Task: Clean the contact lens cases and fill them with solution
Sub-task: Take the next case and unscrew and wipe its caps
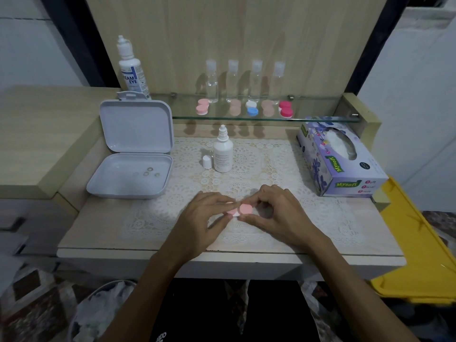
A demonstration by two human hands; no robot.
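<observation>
A pink contact lens case (243,209) with two round caps lies on the lace mat (259,164) near the table's front. My left hand (204,218) pinches its left cap, which is mostly hidden by the fingers. My right hand (274,213) pinches the right cap between thumb and fingers. A small white solution bottle (223,151) stands uncapped behind them, its cap (206,162) beside it. Several more lens cases, among them a pink one (202,106), a blue-white one (251,108) and a red one (285,109), sit on the glass shelf (320,118).
An open white plastic box (133,154) holding several small rings stands at the left. A large solution bottle (130,67) stands behind it. Several clear bottles (212,80) line the shelf. A tissue box (340,156) is at the right, a yellow bin (414,243) beyond the table edge.
</observation>
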